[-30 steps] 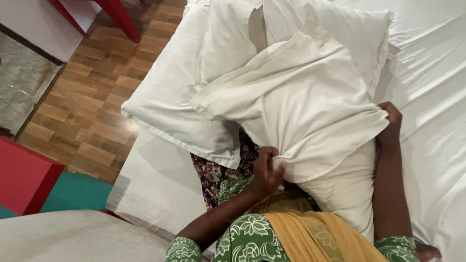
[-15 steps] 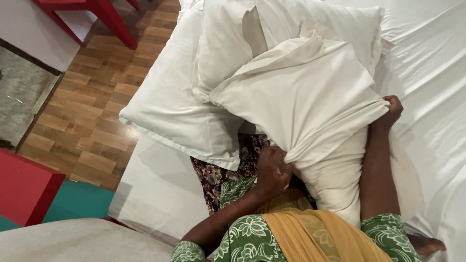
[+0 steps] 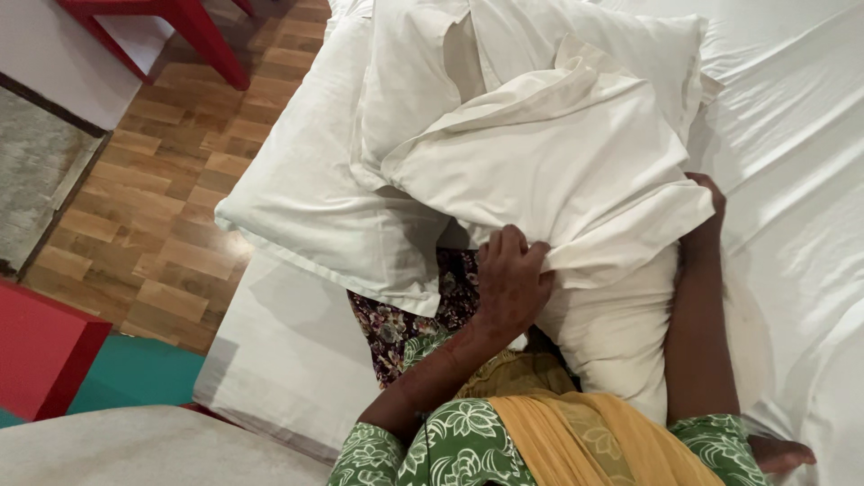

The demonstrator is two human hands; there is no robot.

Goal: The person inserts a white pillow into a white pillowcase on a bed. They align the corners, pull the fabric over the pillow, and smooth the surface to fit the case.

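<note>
I see my left hand [image 3: 511, 281] clenched on the open hem of the white pillowcase [image 3: 558, 171], fingers folded over a bunched fold of cloth. My right hand [image 3: 706, 216] sits at the opposite corner of that hem, mostly tucked behind the fabric; it seems to pinch the edge, though I cannot see its fingers well enough to be sure. The cream pillow [image 3: 621, 328] sticks out below the hem, pressed against my body, partly inside the case, above the white bed sheet [image 3: 792, 180].

What worries me: the two grips look uneven, the left holding a thick wad and the right only a corner, so I judge the hem could slip from the right side and the case ride back up. The pillow could also bunch inside and leave the far corners unfilled. The stacked pillows [image 3: 315, 198] just beside the edge of the bed could be nudged toward the wooden floor [image 3: 153, 207].

The pillow's long axis runs away from me, its closed end pointing up the bed, its open end toward my lap.
</note>
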